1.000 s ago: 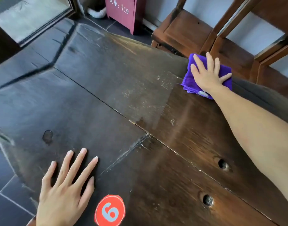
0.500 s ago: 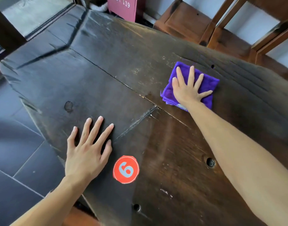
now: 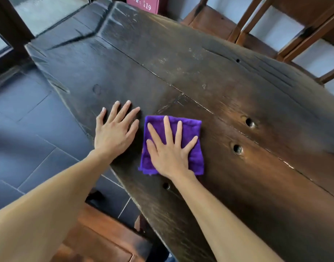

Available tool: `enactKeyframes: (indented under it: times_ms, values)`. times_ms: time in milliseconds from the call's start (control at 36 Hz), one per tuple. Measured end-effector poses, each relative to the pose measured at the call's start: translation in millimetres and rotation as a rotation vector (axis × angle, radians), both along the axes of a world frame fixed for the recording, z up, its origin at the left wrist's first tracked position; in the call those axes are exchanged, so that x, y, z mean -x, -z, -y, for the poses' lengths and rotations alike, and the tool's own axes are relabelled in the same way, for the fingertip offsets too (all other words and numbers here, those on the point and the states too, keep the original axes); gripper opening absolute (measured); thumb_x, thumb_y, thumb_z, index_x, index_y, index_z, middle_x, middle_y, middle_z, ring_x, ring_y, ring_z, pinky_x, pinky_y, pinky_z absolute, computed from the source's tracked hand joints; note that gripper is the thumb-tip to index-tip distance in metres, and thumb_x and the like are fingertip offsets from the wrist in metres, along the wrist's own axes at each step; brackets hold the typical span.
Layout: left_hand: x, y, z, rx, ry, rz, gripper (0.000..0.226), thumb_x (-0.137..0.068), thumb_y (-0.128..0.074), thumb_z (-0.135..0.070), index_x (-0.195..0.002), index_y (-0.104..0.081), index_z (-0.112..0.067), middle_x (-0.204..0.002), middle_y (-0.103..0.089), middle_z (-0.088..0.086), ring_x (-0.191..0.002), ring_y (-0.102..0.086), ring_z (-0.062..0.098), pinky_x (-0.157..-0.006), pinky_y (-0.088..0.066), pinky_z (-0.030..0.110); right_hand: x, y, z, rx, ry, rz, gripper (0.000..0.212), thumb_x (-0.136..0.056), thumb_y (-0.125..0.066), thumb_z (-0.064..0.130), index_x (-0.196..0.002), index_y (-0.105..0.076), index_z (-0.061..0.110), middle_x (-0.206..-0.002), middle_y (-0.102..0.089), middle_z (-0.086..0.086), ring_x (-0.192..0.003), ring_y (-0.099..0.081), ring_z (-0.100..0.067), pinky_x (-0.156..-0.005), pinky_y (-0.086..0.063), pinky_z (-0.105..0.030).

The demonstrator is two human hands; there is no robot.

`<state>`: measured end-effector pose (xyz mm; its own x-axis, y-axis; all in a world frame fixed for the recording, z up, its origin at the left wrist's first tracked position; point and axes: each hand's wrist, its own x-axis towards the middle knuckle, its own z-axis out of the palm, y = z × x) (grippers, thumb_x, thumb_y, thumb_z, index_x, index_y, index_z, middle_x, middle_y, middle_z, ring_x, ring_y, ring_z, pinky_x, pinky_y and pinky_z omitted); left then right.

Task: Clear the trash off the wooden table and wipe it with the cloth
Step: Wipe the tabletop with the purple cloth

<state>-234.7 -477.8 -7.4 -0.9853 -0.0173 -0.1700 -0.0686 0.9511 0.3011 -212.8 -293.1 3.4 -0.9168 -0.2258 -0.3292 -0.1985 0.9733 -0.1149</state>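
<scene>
A folded purple cloth (image 3: 193, 129) lies flat on the dark wooden table (image 3: 209, 72) near its front edge. My right hand (image 3: 170, 150) presses down on the cloth with spread, straight fingers. Just to the left, my left hand (image 3: 115, 129) rests flat on the bare wood, fingers straight and apart, almost touching the cloth's left edge. No trash shows on the tabletop. The red round sticker with a 6 is hidden, apparently under the cloth.
Wooden chairs (image 3: 256, 25) stand along the table's far right side, and another wooden seat (image 3: 98, 241) sits below the front edge. A red cabinet (image 3: 143, 3) stands at the back. Dark floor tiles (image 3: 26, 129) lie to the left. Small holes (image 3: 238, 149) dot the tabletop.
My right hand has dragged the cloth from the far right edge back toward me, ending beside my left hand and covering the red sticker. The left hand stayed pressed on the table.
</scene>
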Motion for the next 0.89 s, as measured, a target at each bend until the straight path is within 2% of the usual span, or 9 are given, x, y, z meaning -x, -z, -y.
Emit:
enactKeyframes:
  times_ms: [83,139,222,306,361,444,611,778,889]
  values:
    - [1,-4,7,-0.095,0.015,0.045,0.062,-0.099,-0.009,-0.057,-0.159,-0.020,-0.044,-0.169,-0.017,-0.015,-0.158,-0.003,0.012,-0.125,0.004,0.040,-58,-2,0,-0.012,-0.066,0.025,0.059,-0.102,-0.013,0.060,-0.153,0.016,0.050,-0.165,0.030,0.003,-0.151,0.023,-0.039,-0.105,0.011,-0.082]
    - [0,-8,17,-0.206,0.040,0.049,0.062,-0.098,-0.013,-0.053,-0.158,-0.025,-0.041,-0.168,-0.023,-0.012,-0.158,-0.007,0.013,-0.126,0.002,0.038,-96,-4,-3,-0.015,-0.081,0.023,0.059,-0.102,-0.014,0.060,-0.156,0.007,0.048,-0.169,0.014,0.000,-0.154,0.008,-0.042,-0.106,0.002,-0.082]
    - [-5,-14,47,-0.275,0.018,0.003,0.058,-0.100,-0.024,-0.046,-0.151,-0.045,-0.030,-0.162,-0.039,-0.004,-0.155,-0.023,0.021,-0.125,-0.014,0.041,-142,-9,-9,-0.037,-0.075,0.046,0.059,-0.102,-0.021,0.057,-0.158,-0.008,0.046,-0.170,-0.007,-0.003,-0.153,-0.012,-0.042,-0.103,-0.013,-0.083]
    - [-14,-18,79,-0.219,-0.134,-0.178,0.045,-0.099,-0.037,-0.033,-0.132,-0.064,-0.018,-0.143,-0.061,0.006,-0.141,-0.045,0.030,-0.112,-0.034,0.047,-166,-14,-13,-0.062,-0.091,0.056,0.059,-0.101,-0.026,0.055,-0.157,-0.012,0.045,-0.169,-0.013,-0.004,-0.152,-0.018,-0.042,-0.103,-0.015,-0.083]
    - [-17,-24,96,-0.165,-0.291,-0.245,0.037,-0.099,-0.043,-0.025,-0.126,-0.067,-0.018,-0.134,-0.063,0.010,-0.132,-0.048,0.034,-0.106,-0.034,0.047,-166,-15,-11,-0.062,-0.083,0.082,0.059,-0.100,-0.027,0.056,-0.157,-0.016,0.046,-0.169,-0.015,-0.004,-0.151,-0.021,-0.042,-0.102,-0.015,-0.084]
    - [-9,-27,116,-0.094,-0.353,-0.270,0.036,-0.101,-0.046,-0.021,-0.131,-0.064,-0.020,-0.138,-0.056,0.012,-0.132,-0.043,0.036,-0.108,-0.032,0.049,-142,-11,-1,-0.040,-0.058,0.104,0.059,-0.100,-0.026,0.057,-0.157,-0.013,0.049,-0.169,-0.015,-0.003,-0.151,-0.020,-0.042,-0.100,-0.015,-0.086]
    - [18,-23,121,-0.055,-0.223,-0.241,0.044,-0.103,-0.038,-0.034,-0.144,-0.054,-0.030,-0.158,-0.041,0.006,-0.144,-0.035,0.033,-0.115,-0.027,0.050,-61,0,26,0.029,-0.066,0.039,0.058,-0.101,-0.011,0.063,-0.147,0.023,0.058,-0.168,0.016,0.005,-0.153,0.018,-0.036,-0.103,0.005,-0.084]
    - [67,-15,103,-0.047,-0.231,-0.087,0.049,-0.109,-0.025,-0.043,-0.157,-0.029,-0.040,-0.172,-0.012,0.000,-0.158,-0.006,0.025,-0.127,-0.005,0.044,28,-1,43,0.015,-0.147,-0.010,0.055,-0.102,-0.010,0.062,-0.153,0.010,0.054,-0.170,0.004,0.004,-0.155,0.009,-0.037,-0.104,0.003,-0.084]
    - [79,2,88,0.054,-0.244,-0.022,0.055,-0.107,-0.017,-0.047,-0.161,-0.016,-0.038,-0.172,-0.007,0.002,-0.159,0.000,0.027,-0.128,-0.001,0.044,96,0,49,0.035,-0.196,-0.021,0.053,-0.102,-0.010,0.062,-0.152,0.008,0.057,-0.169,0.009,0.008,-0.154,0.016,-0.032,-0.106,0.004,-0.082]
